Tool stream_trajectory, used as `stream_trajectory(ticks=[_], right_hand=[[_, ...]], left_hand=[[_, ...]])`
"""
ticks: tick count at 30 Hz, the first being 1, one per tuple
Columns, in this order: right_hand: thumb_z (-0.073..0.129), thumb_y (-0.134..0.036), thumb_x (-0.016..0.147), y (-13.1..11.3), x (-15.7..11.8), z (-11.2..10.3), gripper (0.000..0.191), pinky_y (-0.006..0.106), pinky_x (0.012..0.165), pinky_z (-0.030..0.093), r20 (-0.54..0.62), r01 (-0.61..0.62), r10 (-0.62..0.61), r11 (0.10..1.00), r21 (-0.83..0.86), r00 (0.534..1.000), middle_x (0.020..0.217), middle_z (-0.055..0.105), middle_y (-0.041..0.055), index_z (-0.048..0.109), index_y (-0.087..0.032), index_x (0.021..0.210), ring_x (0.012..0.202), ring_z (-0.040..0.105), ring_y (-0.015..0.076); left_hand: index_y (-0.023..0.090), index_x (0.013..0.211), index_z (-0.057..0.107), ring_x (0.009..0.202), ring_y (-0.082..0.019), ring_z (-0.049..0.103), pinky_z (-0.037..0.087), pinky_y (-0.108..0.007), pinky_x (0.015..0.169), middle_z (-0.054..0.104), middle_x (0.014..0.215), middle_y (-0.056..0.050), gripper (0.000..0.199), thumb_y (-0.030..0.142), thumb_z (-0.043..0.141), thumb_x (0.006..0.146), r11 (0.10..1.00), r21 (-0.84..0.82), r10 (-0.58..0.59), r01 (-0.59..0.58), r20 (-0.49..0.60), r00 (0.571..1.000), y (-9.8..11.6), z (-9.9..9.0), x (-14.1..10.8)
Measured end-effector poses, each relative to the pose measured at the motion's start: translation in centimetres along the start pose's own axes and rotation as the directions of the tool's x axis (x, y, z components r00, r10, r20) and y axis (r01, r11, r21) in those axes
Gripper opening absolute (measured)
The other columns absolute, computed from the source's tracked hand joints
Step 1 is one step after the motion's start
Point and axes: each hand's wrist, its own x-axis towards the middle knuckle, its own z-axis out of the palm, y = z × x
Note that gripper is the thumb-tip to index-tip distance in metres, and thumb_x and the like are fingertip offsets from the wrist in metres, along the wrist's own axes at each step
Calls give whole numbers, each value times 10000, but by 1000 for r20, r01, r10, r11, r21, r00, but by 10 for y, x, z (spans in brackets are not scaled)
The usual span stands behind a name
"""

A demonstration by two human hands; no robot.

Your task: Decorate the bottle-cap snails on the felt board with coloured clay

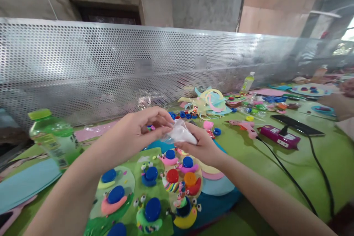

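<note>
In the middle of the head view, both hands hold a small clear plastic packet (pixel 181 133) with something white and soft-looking inside. My left hand (pixel 145 127) pinches the loose film at its left side with thumb and fingers. Wrapped round the right side of the packet is my right hand (pixel 203 143). Below the hands lie boards with several clay snails whose shells are bottle caps: a pink snail with a blue cap (pixel 170 156), a striped one with a red cap (pixel 172 176), and a green one (pixel 151 215) nearer to me.
A green drink bottle (pixel 55 136) stands at left beside blue paper (pixel 27 180). At right lie a pink glue gun (pixel 243 127), a purple power strip (pixel 279 136) and a black phone-like slab (pixel 297 124) with cables. Paper scraps (pixel 211 99) lie before a perforated metal screen (pixel 110 66). Another person's hand (pixel 336 105) shows far right.
</note>
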Motion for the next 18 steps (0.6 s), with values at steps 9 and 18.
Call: stream_trajectory(ticks=[9,18], right_hand=[[640,-270,773,-1,0,0,186,200,558,344,-12,51,-50,993,104,999,730,444,6,504,-144,763,636,417,103],[669,-270,780,1,4,-2,233,225,636,356,34,175,-185,966,189,982,714,454,8,499,-139,689,699,439,128]], left_hand=[[292,921,571,661,-83,620,466,-121,528,651,804,67,149,407,535,833,999,-12,41,-41,-22,999,7,1,0],[307,959,568,725,-132,655,504,-130,540,682,815,61,208,331,615,758,994,-99,-41,41,-2,999,1,-2,-6]])
